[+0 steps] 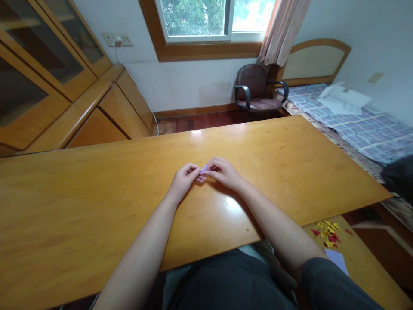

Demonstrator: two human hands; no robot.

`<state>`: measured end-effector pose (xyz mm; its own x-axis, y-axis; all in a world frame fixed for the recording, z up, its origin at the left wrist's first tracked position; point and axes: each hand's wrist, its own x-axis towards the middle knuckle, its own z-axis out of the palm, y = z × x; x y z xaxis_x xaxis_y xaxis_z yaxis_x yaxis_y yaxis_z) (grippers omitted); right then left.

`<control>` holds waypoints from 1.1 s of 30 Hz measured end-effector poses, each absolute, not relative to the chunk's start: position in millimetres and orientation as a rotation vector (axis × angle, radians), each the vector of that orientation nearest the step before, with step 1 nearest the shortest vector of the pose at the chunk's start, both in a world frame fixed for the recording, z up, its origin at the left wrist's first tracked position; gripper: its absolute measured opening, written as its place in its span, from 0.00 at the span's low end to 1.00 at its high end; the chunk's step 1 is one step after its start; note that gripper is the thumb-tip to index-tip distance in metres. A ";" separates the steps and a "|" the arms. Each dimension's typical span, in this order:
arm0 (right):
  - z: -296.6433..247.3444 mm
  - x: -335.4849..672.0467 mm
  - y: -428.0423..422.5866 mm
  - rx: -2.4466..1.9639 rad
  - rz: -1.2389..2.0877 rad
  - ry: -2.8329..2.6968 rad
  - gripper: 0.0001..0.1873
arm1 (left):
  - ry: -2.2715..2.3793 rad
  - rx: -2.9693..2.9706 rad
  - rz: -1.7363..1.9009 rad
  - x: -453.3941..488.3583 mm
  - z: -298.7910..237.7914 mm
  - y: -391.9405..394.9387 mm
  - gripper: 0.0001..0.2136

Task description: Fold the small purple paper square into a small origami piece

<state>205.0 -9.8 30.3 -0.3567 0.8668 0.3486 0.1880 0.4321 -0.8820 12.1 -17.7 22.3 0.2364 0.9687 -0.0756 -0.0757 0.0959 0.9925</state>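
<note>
A small folded piece of purple paper (203,169) is held just above the wooden table (106,202), near its middle. My left hand (185,180) pinches its left side between thumb and fingers. From the other side, my right hand (224,173) has its thumb and fingertips closed on the paper too. Fingers cover much of the paper, so its full shape is hidden.
At the lower right, a lower wooden surface (364,258) bears several yellow and red folded paper pieces (329,234) and a purple paper sheet (336,259). Beyond the table stand a brown armchair (254,88) and a bed (380,129). A wooden cabinet (87,103) lines the left.
</note>
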 end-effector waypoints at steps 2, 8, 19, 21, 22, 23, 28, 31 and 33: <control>31.7 205.7 -10.7 -0.926 0.956 -1.837 0.05 | 1.022 1.166 0.960 10.7 22.9 -17.4 0.17; 33.8 206.7 -12.7 -0.939 0.936 -1.879 0.04 | 1.056 1.193 0.869 9.5 23.5 -18.1 0.18; 30.7 207.5 -11.6 -0.971 0.880 -1.921 0.03 | 1.071 1.271 0.825 10.2 22.1 -18.5 0.18; 30.5 207.6 -11.7 -0.974 0.879 -1.921 0.03 | 1.083 1.276 0.816 10.0 21.9 -18.4 0.17; 30.5 207.6 -11.8 -0.978 0.877 -1.924 0.03 | 1.089 1.278 0.811 9.9 21.8 -18.3 0.17; 30.4 207.6 -11.9 -0.981 0.873 -1.928 0.03 | 1.095 1.281 0.805 9.7 21.8 -18.2 0.17; 29.5 206.7 -12.1 -0.988 0.845 -1.937 0.03 | 1.104 1.281 0.781 8.5 22.8 -18.7 0.16; 29.3 206.0 -12.1 -0.989 0.841 -1.933 0.03 | 1.103 1.275 0.768 8.1 24.2 -18.9 0.16; 29.7 205.8 -12.3 -0.984 0.843 -1.928 0.03 | 1.097 1.269 0.760 8.0 24.9 -18.7 0.16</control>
